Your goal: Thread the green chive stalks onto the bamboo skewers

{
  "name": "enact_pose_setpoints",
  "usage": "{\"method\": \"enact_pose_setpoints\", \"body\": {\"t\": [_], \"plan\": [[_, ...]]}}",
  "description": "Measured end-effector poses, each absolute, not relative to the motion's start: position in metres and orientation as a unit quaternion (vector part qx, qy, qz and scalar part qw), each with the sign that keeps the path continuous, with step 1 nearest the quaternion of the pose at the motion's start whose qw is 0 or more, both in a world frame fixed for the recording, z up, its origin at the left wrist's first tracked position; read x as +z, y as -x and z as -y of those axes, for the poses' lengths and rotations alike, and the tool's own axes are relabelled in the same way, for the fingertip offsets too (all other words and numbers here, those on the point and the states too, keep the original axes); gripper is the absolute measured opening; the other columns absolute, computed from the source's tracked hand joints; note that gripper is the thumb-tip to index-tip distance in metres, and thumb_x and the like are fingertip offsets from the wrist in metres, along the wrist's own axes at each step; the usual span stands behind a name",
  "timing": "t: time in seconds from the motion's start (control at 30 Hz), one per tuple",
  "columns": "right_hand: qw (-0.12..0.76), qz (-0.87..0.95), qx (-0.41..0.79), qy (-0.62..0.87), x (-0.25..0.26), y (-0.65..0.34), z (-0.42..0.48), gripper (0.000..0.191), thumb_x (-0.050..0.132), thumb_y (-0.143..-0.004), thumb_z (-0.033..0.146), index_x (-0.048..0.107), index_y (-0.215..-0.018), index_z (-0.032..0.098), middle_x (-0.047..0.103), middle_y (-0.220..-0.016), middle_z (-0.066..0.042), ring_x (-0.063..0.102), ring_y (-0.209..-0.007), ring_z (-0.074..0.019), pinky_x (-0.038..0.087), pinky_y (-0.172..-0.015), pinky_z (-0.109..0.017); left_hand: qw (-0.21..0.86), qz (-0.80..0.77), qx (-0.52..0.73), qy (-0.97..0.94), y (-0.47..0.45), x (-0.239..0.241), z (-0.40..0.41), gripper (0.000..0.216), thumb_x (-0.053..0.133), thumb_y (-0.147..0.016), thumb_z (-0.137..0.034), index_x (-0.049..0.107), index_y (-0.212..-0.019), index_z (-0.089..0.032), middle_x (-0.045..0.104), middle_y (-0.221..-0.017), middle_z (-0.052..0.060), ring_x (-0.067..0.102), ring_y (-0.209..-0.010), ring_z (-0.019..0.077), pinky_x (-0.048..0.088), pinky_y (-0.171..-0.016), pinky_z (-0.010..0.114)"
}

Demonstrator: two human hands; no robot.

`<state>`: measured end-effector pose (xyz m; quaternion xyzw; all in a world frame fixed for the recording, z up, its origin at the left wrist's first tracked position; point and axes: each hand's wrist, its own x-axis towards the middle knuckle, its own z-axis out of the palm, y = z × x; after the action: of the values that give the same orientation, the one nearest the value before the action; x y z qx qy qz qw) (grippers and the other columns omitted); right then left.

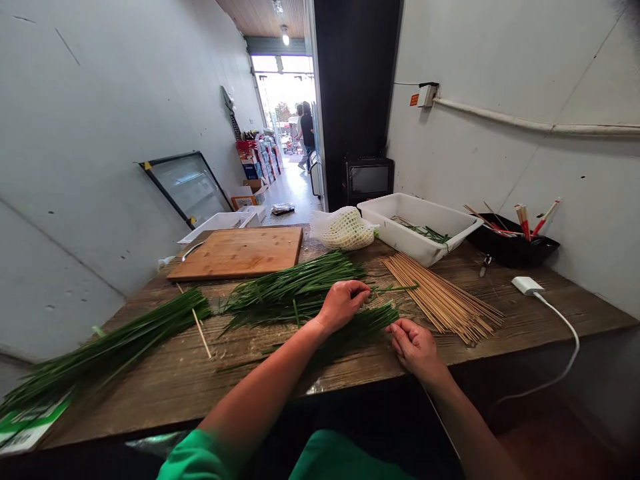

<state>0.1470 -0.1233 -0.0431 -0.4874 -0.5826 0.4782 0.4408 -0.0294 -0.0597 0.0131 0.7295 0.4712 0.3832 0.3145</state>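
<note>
My left hand [345, 303] is closed in a pinch at the middle of the table. A folded garlic chive [397, 288] runs rightward from its fingertips. My right hand [414, 343] sits lower and to the right, with thumb and fingers pinched at the right end of a small bundle of chives [365, 323]. Whether it grips one stalk or several is hidden. A larger heap of chives [295, 283] lies just behind my left hand. Another long bunch of chives [125, 333] stretches along the table's left side. Many bamboo skewers [440, 293] are fanned out right of my hands.
A wooden cutting board [240, 252] lies at the back left. Behind the heap are a white foam-netted bundle [345, 229] and a white plastic tub [420, 250]. A black tray [537, 250] and white charger [527, 287] are at right. People [307, 133] stand by the doorway.
</note>
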Motion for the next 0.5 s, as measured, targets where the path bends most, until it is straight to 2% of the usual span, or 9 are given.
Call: {"method": "enact_pose_setpoints", "body": {"t": [0.2,0.5], "plan": [[0.434,0.588,0.469,0.495,-0.0444,-0.148,0.1236,0.035,0.045,-0.085,0.05,0.054,-0.079,0.016,0.035,-0.045,0.008,0.027,-0.036,-0.0058,0.019,-0.036,-0.02,0.296,-0.475,0.38,-0.737,0.0277,0.0129,0.0599,0.017,0.054,-0.08,-0.02,0.07,-0.079,-0.013,0.068,-0.067,0.002,0.058,-0.06,0.0105,0.042,-0.059,0.019],[0.444,0.598,0.453,0.49,-0.0506,-0.1493,0.1206,0.037,0.045,-0.085,0.049,0.056,-0.08,0.015,0.036,-0.045,0.008,0.026,-0.036,-0.0053,0.02,-0.035,-0.02,0.25,-0.448,0.402,-0.758,0.0309,0.0041,0.0568,0.015,0.058,-0.08,-0.019,0.071,-0.087,-0.015,0.072,-0.077,0.004,0.064,-0.071,0.0137,0.047,-0.068,0.021]]}}
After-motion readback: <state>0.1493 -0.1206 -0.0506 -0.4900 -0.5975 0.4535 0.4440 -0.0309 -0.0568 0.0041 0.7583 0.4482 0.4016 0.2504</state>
